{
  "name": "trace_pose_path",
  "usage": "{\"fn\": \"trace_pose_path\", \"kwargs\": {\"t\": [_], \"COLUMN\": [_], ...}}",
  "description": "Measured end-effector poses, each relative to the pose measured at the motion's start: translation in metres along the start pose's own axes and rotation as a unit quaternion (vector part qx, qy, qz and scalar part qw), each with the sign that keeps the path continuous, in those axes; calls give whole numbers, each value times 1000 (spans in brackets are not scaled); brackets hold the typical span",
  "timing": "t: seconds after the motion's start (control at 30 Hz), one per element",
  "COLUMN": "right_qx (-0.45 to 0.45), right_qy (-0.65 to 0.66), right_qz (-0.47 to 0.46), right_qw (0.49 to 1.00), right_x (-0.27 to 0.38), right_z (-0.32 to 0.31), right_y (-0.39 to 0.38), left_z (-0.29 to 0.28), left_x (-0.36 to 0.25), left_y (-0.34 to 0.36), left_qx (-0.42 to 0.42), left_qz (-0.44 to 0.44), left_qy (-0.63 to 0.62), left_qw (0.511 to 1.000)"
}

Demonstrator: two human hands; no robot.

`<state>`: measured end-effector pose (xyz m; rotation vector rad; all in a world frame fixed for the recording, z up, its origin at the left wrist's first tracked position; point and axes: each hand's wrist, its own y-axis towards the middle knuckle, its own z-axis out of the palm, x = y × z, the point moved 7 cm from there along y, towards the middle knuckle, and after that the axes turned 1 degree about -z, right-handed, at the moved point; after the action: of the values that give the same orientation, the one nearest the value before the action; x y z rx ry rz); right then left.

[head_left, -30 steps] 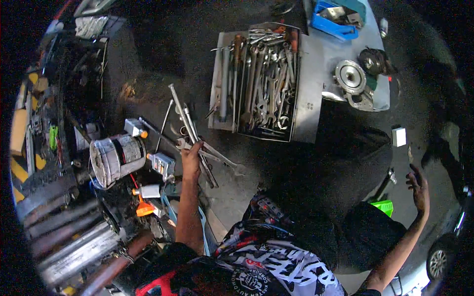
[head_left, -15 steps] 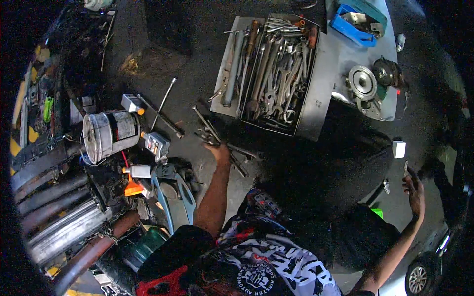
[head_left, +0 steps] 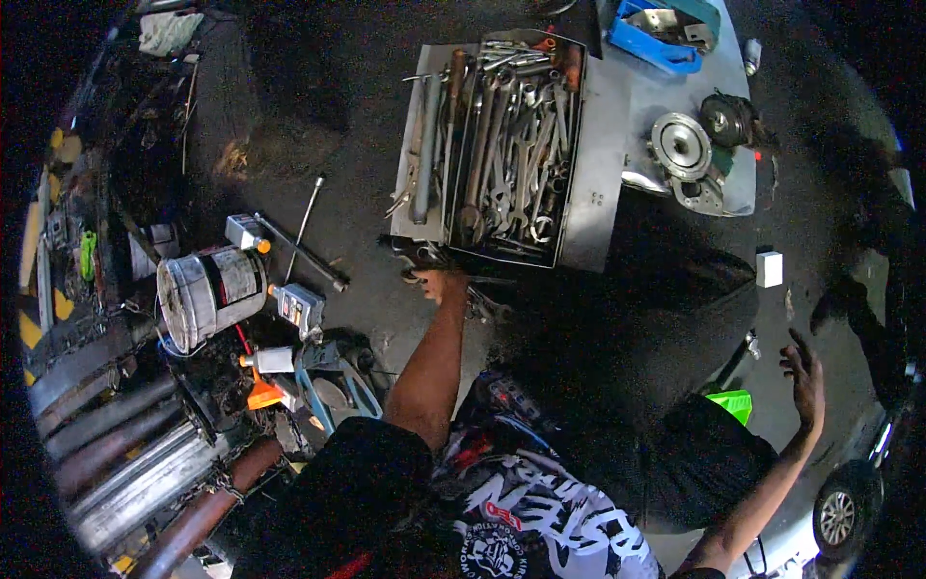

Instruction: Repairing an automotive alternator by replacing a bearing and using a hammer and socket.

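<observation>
My left hand [head_left: 444,286] is closed around several dark metal hand tools [head_left: 417,253], just in front of the near left corner of an open metal toolbox [head_left: 590,193]. The kind of these tools is hard to make out; their ends stick out on both sides of the fist. Wrenches [head_left: 526,164], sockets and long bars fill the toolbox. Out to the right, my right hand [head_left: 803,378] hangs over the floor with its fingers apart and nothing in it. Nearest to it are a small thin piece [head_left: 789,305] on the floor and a bright green object [head_left: 735,405].
At left stand a grimy white bucket [head_left: 214,294], grey bottles [head_left: 299,309] and an orange funnel [head_left: 263,391]. Two long bars [head_left: 301,253] lie beside them. On a panel at upper right sit a blue tray [head_left: 666,50] and a round metal part [head_left: 681,147]. A white box [head_left: 769,269] lies right.
My left hand has moved forward and right, closer to the toolbox, and the tools in it have turned. My right hand stays out to the side, fingers spread.
</observation>
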<state>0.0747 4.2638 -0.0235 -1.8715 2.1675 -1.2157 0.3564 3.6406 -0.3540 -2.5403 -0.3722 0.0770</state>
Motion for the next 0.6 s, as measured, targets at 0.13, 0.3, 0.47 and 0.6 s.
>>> {"fn": "trace_pose_path", "kwargs": {"t": [0.13, 0.3, 0.47, 0.6], "right_qx": [34, 20, 34, 28], "right_qy": [9, -6, 19, -4], "right_qz": [27, 25, 5, 46], "right_qw": [999, 999, 999, 999], "right_x": [-2, -8, -16, -24], "right_z": [3, 4, 7, 5], "right_y": [-4, -1, 1, -1], "left_z": [11, 7, -6, -59], "left_x": [5, 4, 19, 4], "left_y": [18, 11, -16, -64], "left_qx": [-116, -170, 74, 66], "left_qz": [93, 156, 122, 308], "left_qy": [149, 128, -22, -102], "left_qw": [978, 965, 990, 943]}}
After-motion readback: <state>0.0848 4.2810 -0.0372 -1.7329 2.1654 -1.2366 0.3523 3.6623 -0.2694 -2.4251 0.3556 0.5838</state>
